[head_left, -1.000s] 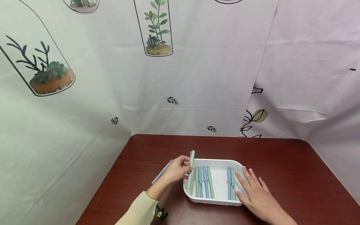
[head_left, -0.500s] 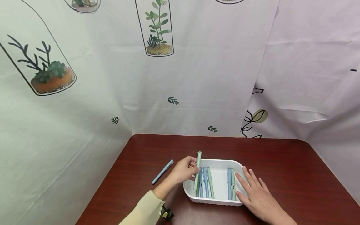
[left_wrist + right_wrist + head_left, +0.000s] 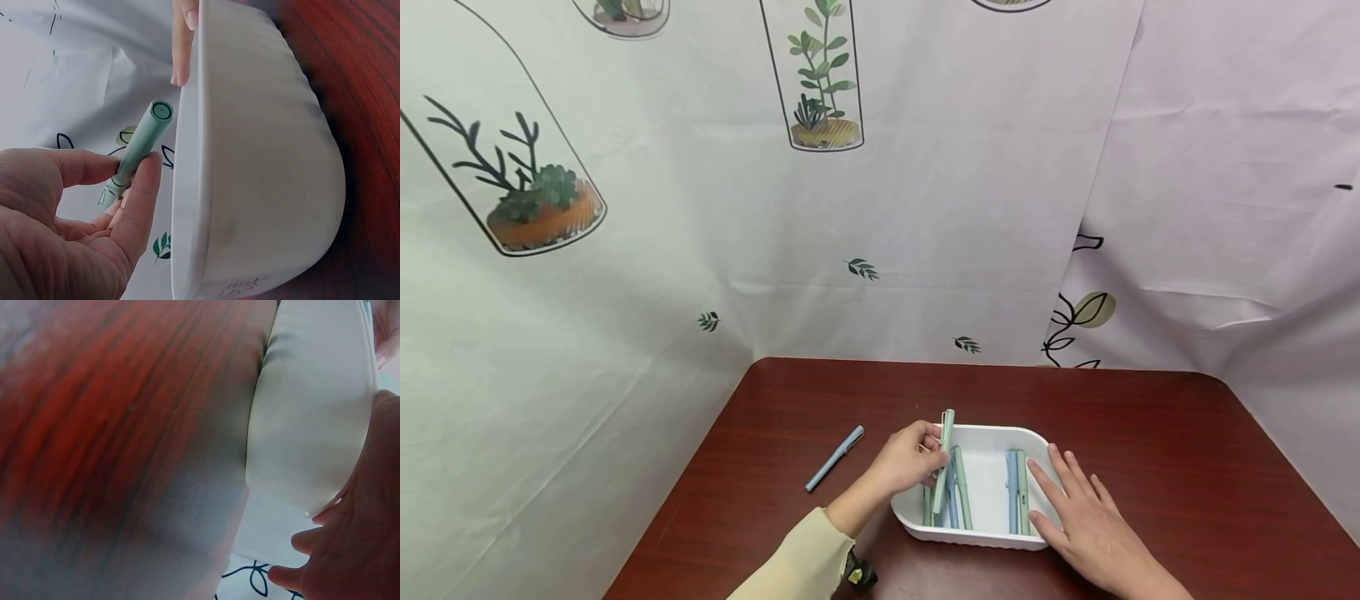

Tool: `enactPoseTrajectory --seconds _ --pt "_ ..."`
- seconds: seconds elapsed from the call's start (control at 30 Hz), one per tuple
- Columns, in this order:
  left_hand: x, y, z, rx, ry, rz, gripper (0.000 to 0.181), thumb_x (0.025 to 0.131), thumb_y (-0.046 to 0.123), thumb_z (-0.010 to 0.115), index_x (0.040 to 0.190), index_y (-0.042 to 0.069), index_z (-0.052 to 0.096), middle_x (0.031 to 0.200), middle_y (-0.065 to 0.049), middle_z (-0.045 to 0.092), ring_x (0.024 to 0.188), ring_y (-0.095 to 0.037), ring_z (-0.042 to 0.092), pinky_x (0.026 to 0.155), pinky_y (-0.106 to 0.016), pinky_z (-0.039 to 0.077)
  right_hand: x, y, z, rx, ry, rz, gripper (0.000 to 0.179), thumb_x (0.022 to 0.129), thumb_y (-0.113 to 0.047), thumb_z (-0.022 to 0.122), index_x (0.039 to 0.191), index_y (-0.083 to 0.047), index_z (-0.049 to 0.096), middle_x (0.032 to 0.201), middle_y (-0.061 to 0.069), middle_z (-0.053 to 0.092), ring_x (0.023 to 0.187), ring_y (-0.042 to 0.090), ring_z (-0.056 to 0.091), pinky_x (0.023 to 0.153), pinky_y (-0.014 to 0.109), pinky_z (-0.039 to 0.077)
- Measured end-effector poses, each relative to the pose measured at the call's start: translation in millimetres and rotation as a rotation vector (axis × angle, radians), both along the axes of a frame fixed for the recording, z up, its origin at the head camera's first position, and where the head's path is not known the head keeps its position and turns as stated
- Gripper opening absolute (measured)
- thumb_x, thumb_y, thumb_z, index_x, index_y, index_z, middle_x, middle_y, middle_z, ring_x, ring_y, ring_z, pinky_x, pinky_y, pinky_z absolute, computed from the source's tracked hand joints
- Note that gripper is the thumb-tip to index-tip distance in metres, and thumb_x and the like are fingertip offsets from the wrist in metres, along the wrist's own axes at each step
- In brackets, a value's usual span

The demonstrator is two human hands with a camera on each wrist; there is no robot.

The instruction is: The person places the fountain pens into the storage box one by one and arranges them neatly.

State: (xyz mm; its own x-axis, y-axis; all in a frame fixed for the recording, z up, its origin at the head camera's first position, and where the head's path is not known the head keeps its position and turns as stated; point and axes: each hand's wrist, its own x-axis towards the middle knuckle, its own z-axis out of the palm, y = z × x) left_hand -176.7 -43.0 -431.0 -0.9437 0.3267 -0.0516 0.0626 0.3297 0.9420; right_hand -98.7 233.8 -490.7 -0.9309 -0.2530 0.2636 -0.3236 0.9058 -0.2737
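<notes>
Between thumb and fingers my left hand (image 3: 910, 458) pinches a light green pen (image 3: 943, 462), held tilted over the left part of a white tray (image 3: 977, 540). In the left wrist view the pen's end (image 3: 162, 111) points toward the camera, beside the tray's outer wall (image 3: 269, 150). Several pens lie in the tray: a green pen (image 3: 962, 492) and blue ones partly hidden at left, and a blue pen (image 3: 1012, 492) next to a green pen (image 3: 1022, 492) at right. My right hand (image 3: 1086, 525) rests with fingers spread on the tray's right rim.
A blue pen (image 3: 835, 458) lies on the dark red wooden table (image 3: 760, 450), left of the tray. Behind the table hangs a pale cloth (image 3: 925, 208) printed with plants. A black wrist strap device (image 3: 859, 573) sits at the left sleeve.
My left hand has moved right with the green pen, from the tray's left edge to above the pens inside. The blue pen on the table is now fully uncovered. My right hand stays put.
</notes>
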Motion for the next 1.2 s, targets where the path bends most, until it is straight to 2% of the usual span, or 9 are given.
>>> enactPoseTrajectory --seconds 0.17,0.3,0.47,0.67,0.97,1.2 --pt "0.6 7.4 -3.8 -0.007 0.001 -0.011 0.029 0.088 0.001 0.07 0.115 -0.004 0.059 0.087 -0.006 0.06 0.064 -0.016 0.06 0.054 -0.034 0.059 -0.4 0.1 0.4 0.005 -0.014 -0.004 0.064 0.096 -0.047 0.065 0.152 -0.021 0.049 0.163 0.019 0.031 0.146 0.045 0.03 0.108 0.069 0.03" --pt "1.6 14.5 -8.4 0.027 0.008 -0.016 0.026 0.087 -0.002 0.069 0.111 -0.005 0.058 0.086 -0.006 0.059 0.065 -0.014 0.058 0.053 -0.033 0.058 -0.7 0.3 1.2 0.002 -0.02 -0.005 0.064 0.096 -0.047 0.065 0.152 -0.02 0.049 0.163 0.019 0.03 0.146 0.045 0.03 0.108 0.069 0.03" --pt "3.5 22.3 -12.2 0.04 0.013 0.004 0.023 0.086 -0.004 0.068 0.108 -0.003 0.06 0.083 -0.004 0.059 0.061 -0.014 0.06 0.052 -0.034 0.059 -1.7 0.5 0.9 -0.002 -0.02 0.002 0.064 0.096 -0.047 0.065 0.152 -0.02 0.049 0.163 0.019 0.03 0.146 0.045 0.031 0.108 0.069 0.029" --pt "3.6 31.5 -12.9 0.032 -0.024 0.021 0.021 0.087 -0.002 0.069 0.106 0.001 0.06 0.084 -0.003 0.058 0.061 -0.013 0.06 0.054 -0.034 0.059 -2.8 0.9 0.4 -0.005 -0.023 0.0 0.064 0.096 -0.047 0.065 0.152 -0.02 0.049 0.163 0.019 0.03 0.146 0.045 0.031 0.107 0.069 0.03" --pt "3.1 42.9 -15.5 0.038 -0.057 0.001 0.02 0.088 -0.003 0.068 0.105 0.001 0.059 0.081 -0.002 0.058 0.058 -0.01 0.058 0.053 -0.034 0.06 -2.8 0.6 0.7 -0.004 -0.035 -0.005 0.064 0.096 -0.048 0.065 0.152 -0.02 0.05 0.163 0.019 0.029 0.145 0.046 0.031 0.107 0.07 0.03" --pt "4.8 49.9 -18.1 0.033 -0.092 -0.001 0.02 0.089 -0.004 0.068 0.105 0.0 0.058 0.082 -0.003 0.058 0.065 -0.012 0.063 0.056 -0.036 0.061 -1.9 0.7 1.0 -0.017 -0.032 0.0 0.064 0.096 -0.047 0.065 0.152 -0.02 0.05 0.163 0.02 0.03 0.146 0.046 0.031 0.108 0.07 0.029"
